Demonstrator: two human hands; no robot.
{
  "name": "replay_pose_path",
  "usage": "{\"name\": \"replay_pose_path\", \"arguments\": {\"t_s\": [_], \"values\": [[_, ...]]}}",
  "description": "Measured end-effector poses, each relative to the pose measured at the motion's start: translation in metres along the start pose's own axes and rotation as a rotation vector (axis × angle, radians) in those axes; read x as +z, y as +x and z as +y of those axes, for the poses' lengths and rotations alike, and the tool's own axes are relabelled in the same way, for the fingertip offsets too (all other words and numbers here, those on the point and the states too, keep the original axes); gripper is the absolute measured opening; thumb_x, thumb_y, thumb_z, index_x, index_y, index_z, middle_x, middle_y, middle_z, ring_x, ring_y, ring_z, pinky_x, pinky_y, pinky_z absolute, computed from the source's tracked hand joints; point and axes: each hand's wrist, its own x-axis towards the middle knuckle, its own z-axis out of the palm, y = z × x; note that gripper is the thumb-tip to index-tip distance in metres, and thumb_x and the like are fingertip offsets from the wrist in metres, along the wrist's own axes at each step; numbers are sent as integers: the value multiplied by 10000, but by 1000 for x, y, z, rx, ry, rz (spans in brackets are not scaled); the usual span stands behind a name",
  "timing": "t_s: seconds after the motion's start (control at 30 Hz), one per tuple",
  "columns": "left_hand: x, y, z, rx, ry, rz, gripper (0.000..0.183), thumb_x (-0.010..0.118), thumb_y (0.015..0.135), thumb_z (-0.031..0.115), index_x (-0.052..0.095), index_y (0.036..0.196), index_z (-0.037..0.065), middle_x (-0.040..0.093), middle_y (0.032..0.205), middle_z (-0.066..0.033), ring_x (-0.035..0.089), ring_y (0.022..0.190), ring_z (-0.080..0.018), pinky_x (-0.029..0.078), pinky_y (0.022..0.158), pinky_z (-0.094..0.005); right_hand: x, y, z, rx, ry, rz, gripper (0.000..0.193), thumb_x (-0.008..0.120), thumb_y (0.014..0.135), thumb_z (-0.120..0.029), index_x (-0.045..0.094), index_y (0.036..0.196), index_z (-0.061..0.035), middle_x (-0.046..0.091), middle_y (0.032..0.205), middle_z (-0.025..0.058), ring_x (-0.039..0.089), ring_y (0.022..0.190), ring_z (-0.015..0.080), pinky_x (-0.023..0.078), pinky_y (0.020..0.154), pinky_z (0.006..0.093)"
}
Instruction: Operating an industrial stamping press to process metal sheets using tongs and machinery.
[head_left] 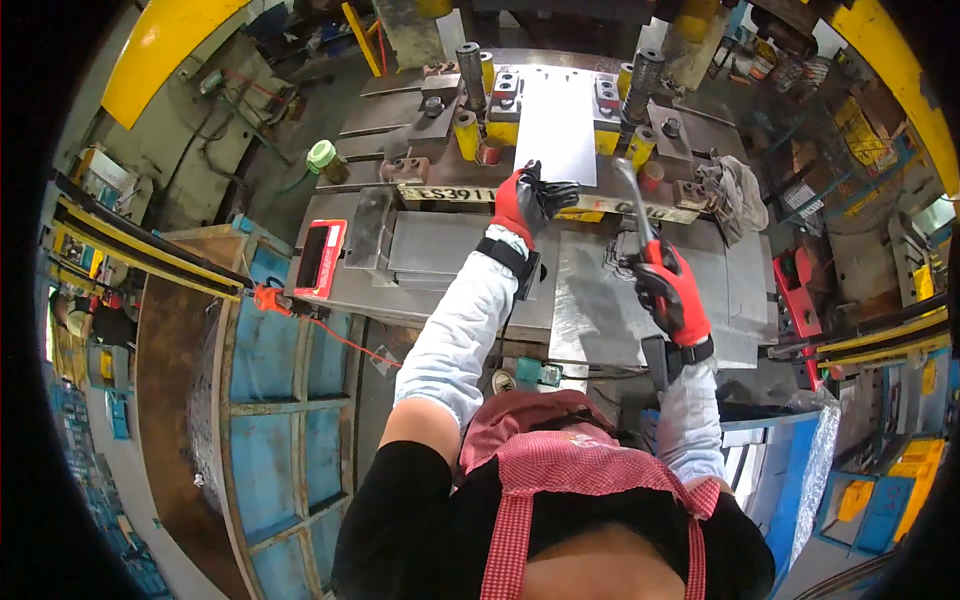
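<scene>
Red-gloved right hand clamps long tool, likely for reach; left hand, fingers apart, sits by white sheet, contact unclear.

On the grey metal table's left edge lay a flat, oblong red-and-black thing, left of flat grey metal sheets.

From a distance I view a metalworking workshop, identified by a heavy steel machine bed carrying dark upright guide posts and bolted blocks. I note flat metal sheets stacked on its near side and part of a yellow machine frame at upper left. Yellow bins at far right complete the industrial setting.
</scene>
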Motion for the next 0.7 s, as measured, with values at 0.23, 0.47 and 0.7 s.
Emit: {"name": "replay_pose_path", "arguments": {"t_s": [0.23, 0.47, 0.7], "values": [[6, 2, -5, 79, -2, 141, 288, 428, 886, 233, 415, 1038, -12, 565, 877, -293, 602, 722, -394, 525, 672, -458, -123, -48, 79, 48, -149, 376, 220, 560, 797, -144, 497, 999, -81, 504, 663, -7, 427, 467, 70, 356, 417, 215], [-1, 10, -4, 40, 22, 133, 336, 433, 886, 238, 442, 1118, -5, 576, 936, -252, 603, 778, -381, 533, 715, -453, -173, -57, 125, 175, 246, 189, 171, 572, 782, -135, 416, 849, -116, 474, 598, 35, 463, 452, 151, 378, 400, 281], [5, 9, -4, 40, 20, 186, 315, 435, 891, 225, 451, 1121, 10, 580, 969, -213, 602, 810, -373, 538, 712, -437, -169, -58, 126, 77, 376, 221, 194, 588, 772, -110, 403, 828, -123, 462, 600, 30, 453, 454, 148, 367, 399, 279]]}}
